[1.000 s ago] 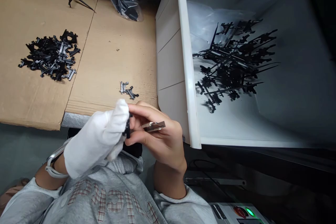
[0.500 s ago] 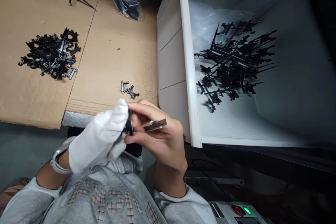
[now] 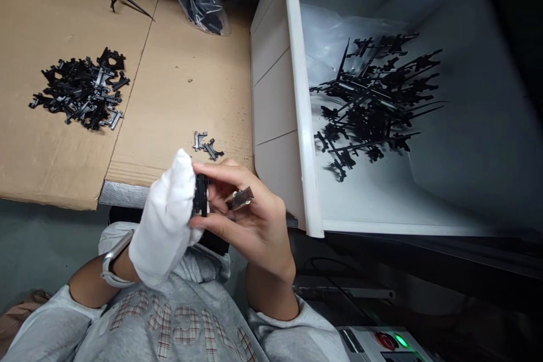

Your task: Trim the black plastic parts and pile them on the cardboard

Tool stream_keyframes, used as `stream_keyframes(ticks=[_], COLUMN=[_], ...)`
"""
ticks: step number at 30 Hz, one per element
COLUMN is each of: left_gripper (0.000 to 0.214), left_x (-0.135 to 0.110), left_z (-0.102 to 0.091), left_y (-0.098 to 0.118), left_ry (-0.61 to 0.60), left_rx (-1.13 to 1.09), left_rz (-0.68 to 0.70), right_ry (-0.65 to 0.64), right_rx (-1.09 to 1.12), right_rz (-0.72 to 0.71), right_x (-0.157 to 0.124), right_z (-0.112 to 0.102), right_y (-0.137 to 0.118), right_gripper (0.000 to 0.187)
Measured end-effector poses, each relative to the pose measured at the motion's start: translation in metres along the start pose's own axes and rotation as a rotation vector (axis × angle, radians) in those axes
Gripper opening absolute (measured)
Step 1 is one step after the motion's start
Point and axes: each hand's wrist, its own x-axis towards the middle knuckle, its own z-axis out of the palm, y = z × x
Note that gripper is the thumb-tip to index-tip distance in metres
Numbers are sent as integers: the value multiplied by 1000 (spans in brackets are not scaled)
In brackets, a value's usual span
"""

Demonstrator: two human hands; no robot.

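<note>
A small black plastic part (image 3: pixel 200 197) is held between my two hands, in front of my chest. My left hand (image 3: pixel 165 218), in a white glove, is closed on its left side, and the glove hides most of the fingers. My bare right hand (image 3: pixel 258 220) pinches the part with thumb and index finger from the right. A small tool with a flat, brownish metal end (image 3: pixel 240 198) sticks out of the right palm; its kind is unclear. Just beyond my hands, two black plastic parts (image 3: pixel 207 146) lie on the cardboard (image 3: pixel 203 90).
A pile of black parts (image 3: pixel 82 90) lies at left, below a part with a long spike (image 3: pixel 131 1). At the back is a clear plastic bag (image 3: pixel 201 5). A white bin (image 3: pixel 311 181) on the right holds spiked black pieces (image 3: pixel 373 102). A control box (image 3: pixel 386 342) is lower right.
Both hands have shifted slightly left with the black part. My gloved left hand has turned more upright, and the tool in my right hand has tilted, showing more of its flat face.
</note>
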Motion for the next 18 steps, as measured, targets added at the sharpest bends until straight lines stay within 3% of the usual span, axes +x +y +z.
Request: stream_keyframes(ticks=[3,5,8,14,18], left_gripper=[73,75,75,76,79], left_x=[4,6,7,-2,-6], left_z=[2,0,-7,-15,-17], left_y=[6,8,6,-1,-4], left_ry=[118,117,72,26,-93], left_rx=[245,310,248,123,36], left_rz=[106,126,169,196,184], right_ry=[-60,-79,-74,-139,-163], right_rx=[-23,-73,-160,-369,-408], right_rz=[10,52,62,15,29], right_x=[-3,-7,-12,-14,-17], right_z=[-5,-8,-9,-10,-10], right_y=[-7,-13,-19,-24,-28], right_gripper=[57,59,51,61,58])
